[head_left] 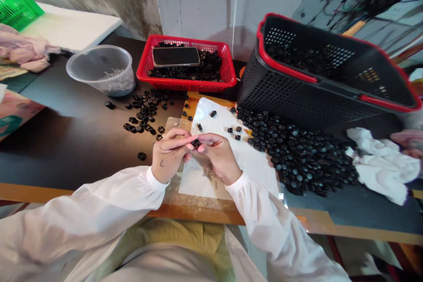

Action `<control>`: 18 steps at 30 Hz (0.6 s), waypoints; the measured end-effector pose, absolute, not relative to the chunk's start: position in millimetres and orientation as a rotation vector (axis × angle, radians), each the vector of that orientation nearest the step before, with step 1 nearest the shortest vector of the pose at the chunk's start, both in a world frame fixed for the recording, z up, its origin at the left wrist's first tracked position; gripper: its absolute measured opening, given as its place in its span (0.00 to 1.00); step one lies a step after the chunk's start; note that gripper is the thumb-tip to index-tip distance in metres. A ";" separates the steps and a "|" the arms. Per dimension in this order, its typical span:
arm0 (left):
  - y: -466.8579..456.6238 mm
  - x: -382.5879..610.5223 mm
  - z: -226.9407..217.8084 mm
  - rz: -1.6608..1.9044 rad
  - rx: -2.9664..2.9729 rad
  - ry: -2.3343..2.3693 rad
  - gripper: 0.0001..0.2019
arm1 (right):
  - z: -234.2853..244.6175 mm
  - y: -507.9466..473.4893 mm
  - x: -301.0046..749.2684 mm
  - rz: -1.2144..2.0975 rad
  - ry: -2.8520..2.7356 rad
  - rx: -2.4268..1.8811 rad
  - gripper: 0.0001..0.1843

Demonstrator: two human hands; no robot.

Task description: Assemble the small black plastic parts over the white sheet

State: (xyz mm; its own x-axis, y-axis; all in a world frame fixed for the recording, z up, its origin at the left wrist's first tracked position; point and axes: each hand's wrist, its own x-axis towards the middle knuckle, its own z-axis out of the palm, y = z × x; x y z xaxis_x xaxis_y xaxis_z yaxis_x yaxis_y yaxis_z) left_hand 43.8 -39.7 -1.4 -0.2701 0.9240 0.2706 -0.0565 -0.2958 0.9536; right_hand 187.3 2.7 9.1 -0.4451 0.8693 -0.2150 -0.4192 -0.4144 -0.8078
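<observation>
A small black plastic part (195,143) is pinched between the fingertips of my left hand (170,152) and my right hand (218,154). Both hands are closed on it, over the left side of a white sheet (251,167). Its exact kind is too small to make out, and the fingers cover much of it. Several similar black pieces (230,130) lie on the sheet just beyond my right hand. Left of my left hand, loose black ring-like parts (145,110) are scattered on the dark tabletop (82,150).
A large heap of black caps (304,154) spreads to the right, below a black basket (274,92) with a red rim. At the back stand a red basket (185,83) with a phone (176,57) on its parts, and a clear tub (99,64) of thin metal pieces. A white cloth (383,163) lies far right.
</observation>
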 end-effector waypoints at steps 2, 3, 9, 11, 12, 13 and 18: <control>-39.8 43.5 -2.1 1.655 1.202 1.169 0.09 | 9.4 3.0 187.4 1.953 -0.858 -0.816 0.19; -39.6 43.2 -2.3 1.644 1.200 1.163 0.09 | 9.6 3.2 187.5 1.953 -0.854 -0.815 0.19; -36.0 41.6 -0.1 1.658 1.258 1.097 0.08 | 9.9 2.4 187.9 1.973 -0.849 -0.798 0.19; -34.7 41.5 0.7 1.676 1.288 1.087 0.08 | 10.8 0.7 187.6 1.991 -0.833 -0.800 0.21; -34.0 41.5 0.7 1.681 1.301 1.078 0.08 | 11.4 -0.3 187.3 2.001 -0.819 -0.799 0.21; -33.4 41.3 0.4 1.685 1.309 1.067 0.08 | 12.2 -1.3 187.0 2.013 -0.804 -0.797 0.22; -32.9 40.5 -4.6 1.691 1.307 1.013 0.08 | 15.9 -6.2 182.4 2.034 -0.766 -0.766 0.23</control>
State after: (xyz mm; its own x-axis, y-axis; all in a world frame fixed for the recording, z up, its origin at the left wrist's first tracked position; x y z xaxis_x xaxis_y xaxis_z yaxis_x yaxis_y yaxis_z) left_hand 40.5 -32.9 -4.6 -0.1901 0.9067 0.3766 -0.0955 -0.3989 0.9120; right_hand 182.4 -6.2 15.9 -0.4849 0.8402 -0.2429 -0.4709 -0.4848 -0.7371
